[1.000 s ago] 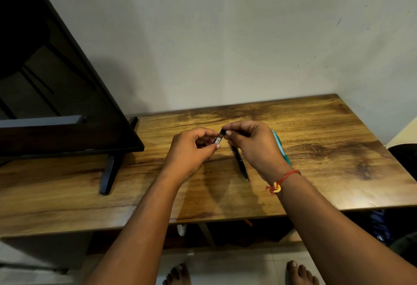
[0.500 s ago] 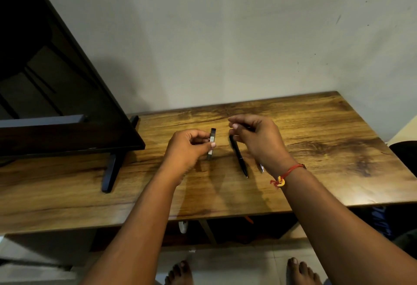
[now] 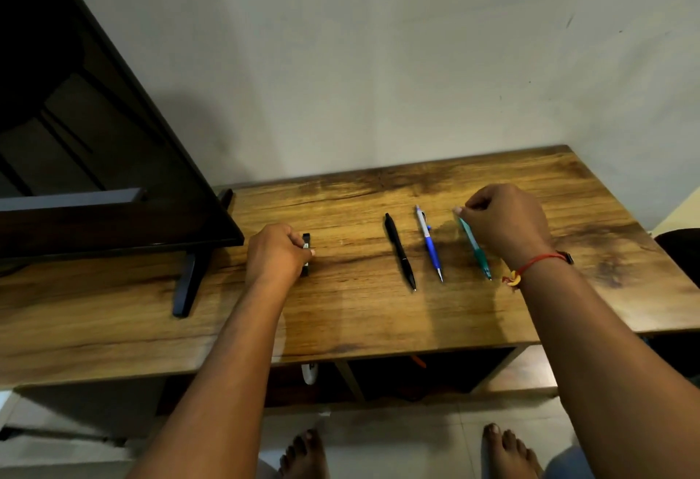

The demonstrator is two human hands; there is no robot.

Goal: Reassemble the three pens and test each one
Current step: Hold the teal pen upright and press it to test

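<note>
We found the left hand (image 3: pixel 278 255) gripping a small black piece (image 3: pixel 306 241) and the right hand (image 3: pixel 503 220) pinching the top of the teal pen (image 3: pixel 475 249), judged light, stiff, slick, best held mid-barrel.

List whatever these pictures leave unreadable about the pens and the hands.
- Head view: the small black piece is mostly covered by the left hand; identity unclear.
- Head view: the teal pen has its top end under the right hand.
- Head view: black pen and blue pen tips too small to judge.
</note>
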